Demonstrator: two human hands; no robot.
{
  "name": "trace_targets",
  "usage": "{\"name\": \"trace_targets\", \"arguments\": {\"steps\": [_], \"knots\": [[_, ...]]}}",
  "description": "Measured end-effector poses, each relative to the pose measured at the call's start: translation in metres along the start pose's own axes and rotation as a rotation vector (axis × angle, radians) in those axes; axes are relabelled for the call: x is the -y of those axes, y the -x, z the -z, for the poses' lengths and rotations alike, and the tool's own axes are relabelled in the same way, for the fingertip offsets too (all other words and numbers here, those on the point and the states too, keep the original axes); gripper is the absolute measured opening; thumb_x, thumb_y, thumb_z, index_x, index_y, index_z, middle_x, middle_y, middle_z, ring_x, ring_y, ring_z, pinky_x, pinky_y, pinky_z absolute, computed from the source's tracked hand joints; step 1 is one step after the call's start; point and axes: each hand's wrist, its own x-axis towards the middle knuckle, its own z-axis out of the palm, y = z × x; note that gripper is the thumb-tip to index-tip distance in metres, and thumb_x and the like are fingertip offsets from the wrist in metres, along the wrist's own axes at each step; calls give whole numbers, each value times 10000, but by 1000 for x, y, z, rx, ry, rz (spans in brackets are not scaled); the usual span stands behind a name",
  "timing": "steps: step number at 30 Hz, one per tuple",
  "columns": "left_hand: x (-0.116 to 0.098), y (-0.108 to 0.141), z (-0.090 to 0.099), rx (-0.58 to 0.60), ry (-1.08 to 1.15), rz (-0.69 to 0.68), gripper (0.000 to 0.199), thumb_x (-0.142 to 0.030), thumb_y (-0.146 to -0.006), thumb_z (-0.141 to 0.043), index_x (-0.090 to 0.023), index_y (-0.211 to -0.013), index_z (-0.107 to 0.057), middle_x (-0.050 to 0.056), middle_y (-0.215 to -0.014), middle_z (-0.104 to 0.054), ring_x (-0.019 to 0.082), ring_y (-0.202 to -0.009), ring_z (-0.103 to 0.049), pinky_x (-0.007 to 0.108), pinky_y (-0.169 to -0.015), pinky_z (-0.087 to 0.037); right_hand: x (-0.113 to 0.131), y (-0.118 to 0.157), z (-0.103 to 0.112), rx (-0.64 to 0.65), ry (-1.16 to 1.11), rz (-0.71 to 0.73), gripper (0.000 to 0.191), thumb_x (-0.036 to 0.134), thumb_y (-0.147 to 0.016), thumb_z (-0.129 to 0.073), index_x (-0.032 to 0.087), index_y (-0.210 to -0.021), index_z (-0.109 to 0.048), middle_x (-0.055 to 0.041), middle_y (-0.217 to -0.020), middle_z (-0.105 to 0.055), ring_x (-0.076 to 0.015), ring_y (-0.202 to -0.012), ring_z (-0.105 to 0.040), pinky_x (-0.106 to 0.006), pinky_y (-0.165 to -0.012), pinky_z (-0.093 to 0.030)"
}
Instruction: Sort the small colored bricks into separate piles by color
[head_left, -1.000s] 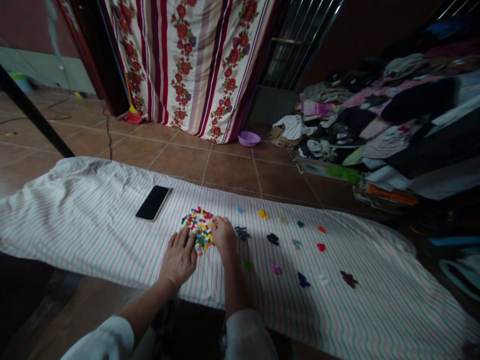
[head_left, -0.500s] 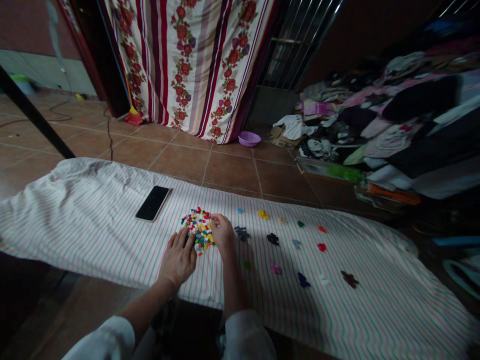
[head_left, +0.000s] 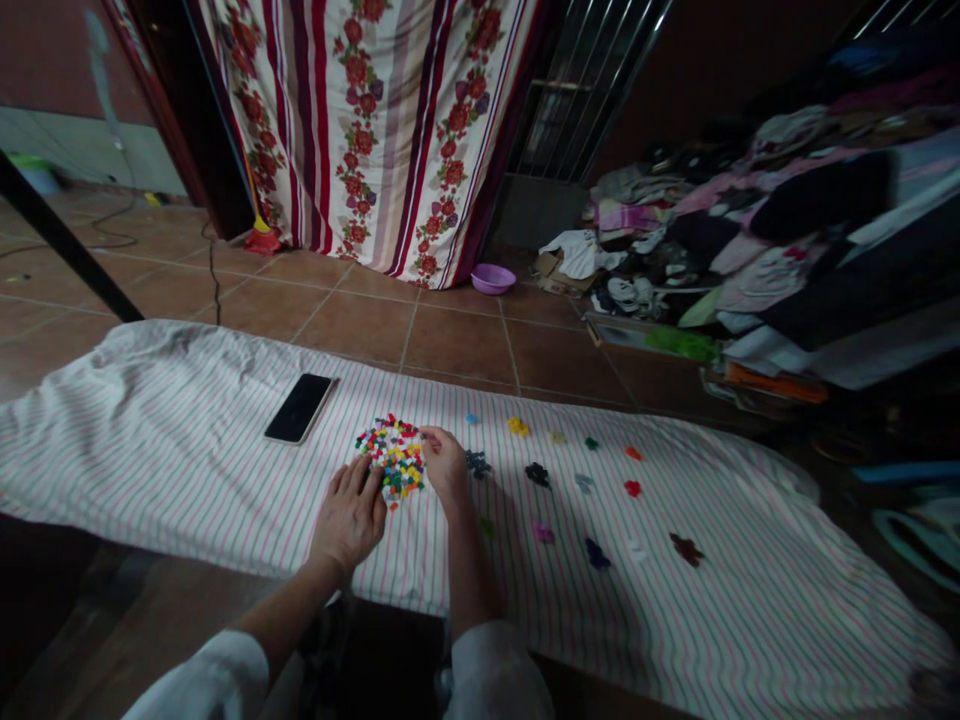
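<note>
A mixed pile of small coloured pieces (head_left: 401, 465) lies on a striped cloth (head_left: 225, 480). Against its near left edge rests my left hand (head_left: 350, 515), palm down with the fingers stretched out. My right hand (head_left: 445, 463) is at the pile's right edge, thumb and fingers drawn together in a pinch; anything between them is too small to make out. Right of it are single-colour groups: dark grey pieces (head_left: 478, 463), black pieces (head_left: 537, 474), yellow pieces (head_left: 518, 426), pink pieces (head_left: 543, 532), navy pieces (head_left: 597, 552), red pieces (head_left: 633, 488) and brown pieces (head_left: 686, 548).
A phone (head_left: 300, 408) lies on the cloth left of the pile. Beyond the cloth is a tiled floor with a purple basin (head_left: 493, 278) and a red broom (head_left: 262, 240) by a floral curtain (head_left: 367, 130). Heaped clothes (head_left: 795, 200) fill the right side.
The whole view has shifted slightly, with things a little further left. My right hand has moved slightly relative to the pile and remains pinched; my left hand stays by the pile.
</note>
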Motion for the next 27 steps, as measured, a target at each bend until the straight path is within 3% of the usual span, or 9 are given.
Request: {"name": "trace_targets", "arguments": {"steps": [15, 27], "knots": [[1, -1, 3, 2, 26, 2, 360, -237, -894, -429, -155, -1214, -573, 147, -1325, -579, 273, -1242, -522, 446, -1036, -436, -24, -5, 41, -91, -76, -48, 220, 245, -767, -531, 227, -928, -680, -27, -870, -739, -173, -824, -688, -285, -788, -542], [4, 0, -1, 1, 3, -13, 365, -244, -896, -433, -151, -1225, -563, 152, -1328, -576, 274, -1253, -519, 449, -1037, -440, -58, -7, 76, -217, 93, -87, 288, 273, -790, -487, 188, -973, -693, -70, -907, -738, -198, -841, -692, -308, -814, -530]]}}
